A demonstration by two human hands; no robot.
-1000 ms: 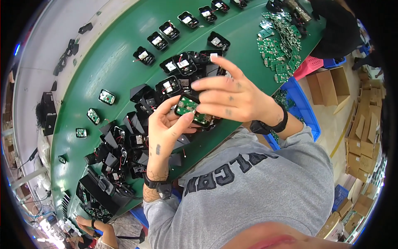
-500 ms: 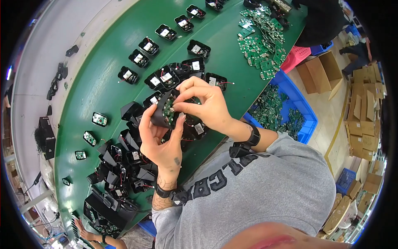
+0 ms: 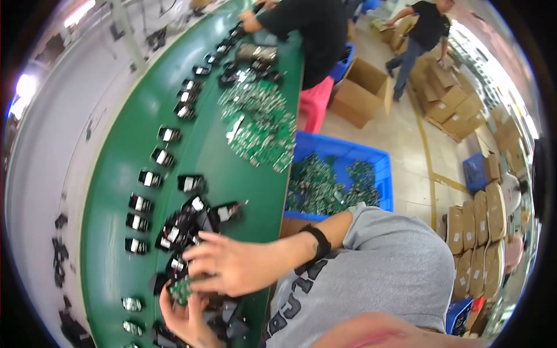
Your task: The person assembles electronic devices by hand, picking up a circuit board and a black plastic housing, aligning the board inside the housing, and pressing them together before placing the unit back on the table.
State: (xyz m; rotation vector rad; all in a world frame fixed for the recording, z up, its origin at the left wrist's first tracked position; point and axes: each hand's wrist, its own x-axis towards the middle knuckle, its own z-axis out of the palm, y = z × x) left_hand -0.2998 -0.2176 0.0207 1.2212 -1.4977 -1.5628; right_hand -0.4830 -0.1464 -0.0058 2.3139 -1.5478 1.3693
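Observation:
Low in the view, my left hand is wrapped round a small black housing, mostly hidden by the fingers. A green circuit board shows at its top. My right hand reaches over from the right, fingers apart, the lowest fingertips at the board's edge. Whether they press on it cannot be made out. Just beyond my hands lies a cluster of open black housings with white labels and thin wires. More black housings are heaped beside and beneath my hands.
A row of black housings runs along the green table. Small boards lie at lower left. Loose circuit boards form a pile farther off. A blue bin of boards stands right. A co-worker sits at the far end.
The view has swung toward the far end of the table, so my hands now appear lower and farther left. My right hand's fingers have spread from a pinch at the board.

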